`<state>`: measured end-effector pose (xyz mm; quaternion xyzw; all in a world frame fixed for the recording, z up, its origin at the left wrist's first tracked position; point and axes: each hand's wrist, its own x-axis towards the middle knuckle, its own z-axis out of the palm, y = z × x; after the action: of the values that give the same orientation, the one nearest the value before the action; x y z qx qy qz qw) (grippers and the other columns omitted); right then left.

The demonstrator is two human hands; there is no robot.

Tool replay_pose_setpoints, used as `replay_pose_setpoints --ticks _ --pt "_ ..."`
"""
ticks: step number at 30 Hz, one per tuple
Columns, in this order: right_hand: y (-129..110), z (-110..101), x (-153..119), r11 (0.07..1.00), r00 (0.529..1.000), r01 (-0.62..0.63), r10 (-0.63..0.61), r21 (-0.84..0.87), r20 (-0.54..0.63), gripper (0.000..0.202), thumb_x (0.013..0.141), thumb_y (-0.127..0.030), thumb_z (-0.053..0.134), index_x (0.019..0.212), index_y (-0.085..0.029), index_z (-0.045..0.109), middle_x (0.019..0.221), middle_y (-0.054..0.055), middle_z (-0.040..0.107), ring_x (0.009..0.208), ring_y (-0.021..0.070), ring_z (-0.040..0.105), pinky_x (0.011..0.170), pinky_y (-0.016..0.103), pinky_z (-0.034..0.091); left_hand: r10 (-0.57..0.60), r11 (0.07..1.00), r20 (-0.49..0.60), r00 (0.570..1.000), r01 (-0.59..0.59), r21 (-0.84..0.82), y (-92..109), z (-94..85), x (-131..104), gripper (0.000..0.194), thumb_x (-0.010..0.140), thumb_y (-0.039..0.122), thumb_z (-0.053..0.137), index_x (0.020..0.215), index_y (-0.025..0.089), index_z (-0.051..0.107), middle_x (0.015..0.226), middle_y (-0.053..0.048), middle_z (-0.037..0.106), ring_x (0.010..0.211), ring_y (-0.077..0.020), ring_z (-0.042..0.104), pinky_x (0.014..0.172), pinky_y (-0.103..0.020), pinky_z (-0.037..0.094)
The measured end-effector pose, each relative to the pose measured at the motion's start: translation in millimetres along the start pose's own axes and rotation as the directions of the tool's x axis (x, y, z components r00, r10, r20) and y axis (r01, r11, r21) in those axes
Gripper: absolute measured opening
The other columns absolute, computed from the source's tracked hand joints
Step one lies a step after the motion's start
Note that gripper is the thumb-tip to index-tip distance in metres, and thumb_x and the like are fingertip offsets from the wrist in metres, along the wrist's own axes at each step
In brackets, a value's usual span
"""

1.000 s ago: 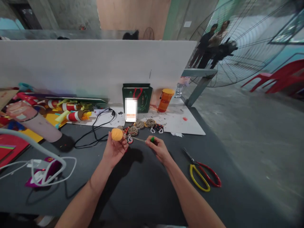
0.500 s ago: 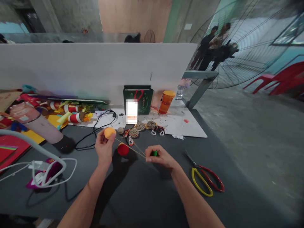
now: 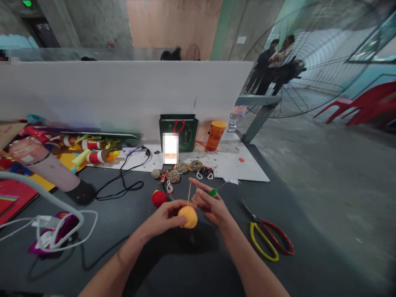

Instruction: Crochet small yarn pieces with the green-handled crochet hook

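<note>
My left hand (image 3: 168, 216) holds a yellow-orange ball (image 3: 188, 217) between thumb and fingers, low over the dark table. Close beside it, my right hand (image 3: 210, 202) has its index finger raised, with a thin tan cord (image 3: 189, 194) running from the fingertip down to the ball. A small green object (image 3: 213, 192) sits at the fingers of my right hand; its shape is partly hidden. Just behind my left hand, a red ball (image 3: 159, 198) with a bit of yellow rests on the table.
Scissors (image 3: 258, 229) with yellow and red handles lie on the right. Coiled ornaments (image 3: 182, 167), a dark green bag (image 3: 185, 138) and an orange cup (image 3: 215, 136) stand behind. A tumbler (image 3: 55, 171), cables (image 3: 123, 185) and a purple packet (image 3: 55, 235) are at left.
My left hand has moved right and down with the yellow-orange ball, close to my right hand. My right index finger has lifted, and the cord now runs short and upright instead of stretched sideways.
</note>
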<state>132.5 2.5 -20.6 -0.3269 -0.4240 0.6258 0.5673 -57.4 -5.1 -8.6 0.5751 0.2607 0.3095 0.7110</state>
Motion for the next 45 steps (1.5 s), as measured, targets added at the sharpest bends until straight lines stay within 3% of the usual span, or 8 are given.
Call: replay_pose_setpoints --ticks 6,17,23,28,34,38,42,45 --pt "14 8 2 0.937 0.986 -0.104 0.142 -0.334 0.091 0.048 0.076 -0.044 0.073 0.114 -0.016 0.073 0.056 -0.005 0.05 0.049 0.0066 0.03 0.048 0.022 0.022 0.022 0.906 -0.389 0.921 -0.184 -0.382 -1 -4.4 6 0.054 0.056 0.041 0.09 0.096 0.019 0.061 0.086 -0.002 0.066 0.067 -0.0141 0.064 0.062 -0.026 0.052" --pt "8 18 -5 0.76 0.927 0.118 0.147 -0.64 0.346 0.038 0.089 -0.044 0.056 0.105 -0.017 0.078 0.077 0.003 0.072 0.063 0.0141 0.054 0.061 0.026 0.04 0.178 0.971 -0.682 0.71 -0.237 0.006 -2 -16.4 10 0.037 0.062 0.029 0.083 0.088 0.019 0.059 0.085 0.001 0.063 0.075 -0.0124 0.061 0.068 -0.024 0.051" --pt "-1 16 -10 0.799 0.911 0.087 0.178 -0.595 0.373 0.042 0.089 -0.051 0.057 0.086 -0.014 0.077 0.059 -0.001 0.058 0.052 0.0097 0.043 0.052 0.023 0.032 0.243 0.902 -0.538 0.807 0.015 0.431 -5 -12.3 7 0.033 0.067 0.029 0.075 0.096 0.018 0.062 0.089 -0.003 0.066 0.077 -0.0156 0.06 0.071 -0.027 0.048" --pt "1 1 -2 0.957 0.993 -0.041 0.07 -0.288 0.092 0.047 0.078 -0.061 0.067 0.068 -0.016 0.067 0.048 -0.005 0.043 0.043 0.007 0.027 0.044 0.024 0.018 -0.04 0.982 -0.187 0.982 0.073 0.172 9 -9.2 -2 0.036 0.064 0.035 0.078 0.092 0.017 0.067 0.084 -0.003 0.066 0.074 -0.0165 0.06 0.068 -0.028 0.048" --pt "9 12 -3 0.918 0.934 -0.076 0.203 -0.388 0.295 0.048 0.08 -0.061 0.066 0.07 -0.015 0.066 0.05 -0.006 0.043 0.046 0.0072 0.034 0.047 0.024 0.022 0.062 0.949 -0.391 0.918 -0.176 -0.261 11 -14.5 0 0.049 0.058 0.044 0.082 0.095 0.021 0.061 0.093 -0.003 0.064 0.076 -0.0158 0.061 0.062 -0.025 0.048" --pt "1 20 -11 0.923 0.875 -0.04 0.217 -0.383 0.433 0.042 0.087 -0.053 0.063 0.074 -0.014 0.069 0.055 -0.003 0.049 0.048 0.0072 0.038 0.049 0.024 0.026 0.199 0.98 -0.61 0.767 -0.142 0.141 13 -17.4 3 0.038 0.061 0.031 0.078 0.092 0.02 0.058 0.085 0.0 0.063 0.074 -0.0141 0.059 0.066 -0.025 0.047" --pt "-6 10 -9 0.969 0.96 -0.05 0.113 -0.243 0.254 0.043 0.082 -0.056 0.067 0.068 -0.015 0.067 0.051 -0.004 0.048 0.043 0.006 0.031 0.045 0.024 0.019 0.169 0.874 -0.374 0.912 0.036 0.484 17 -8.7 -3 0.03 0.065 0.022 0.073 0.092 0.018 0.063 0.084 -0.001 0.064 0.071 -0.0134 0.055 0.067 -0.026 0.045" --pt "-2 3 -4 0.969 0.98 -0.077 0.116 -0.235 0.159 0.043 0.078 -0.056 0.071 0.065 -0.016 0.064 0.048 -0.006 0.045 0.042 0.0059 0.029 0.044 0.024 0.017 0.002 0.94 -0.117 0.993 0.038 0.339 17 -4.8 -7 0.031 0.065 0.025 0.075 0.093 0.017 0.063 0.085 -0.001 0.063 0.074 -0.0143 0.057 0.067 -0.025 0.045"
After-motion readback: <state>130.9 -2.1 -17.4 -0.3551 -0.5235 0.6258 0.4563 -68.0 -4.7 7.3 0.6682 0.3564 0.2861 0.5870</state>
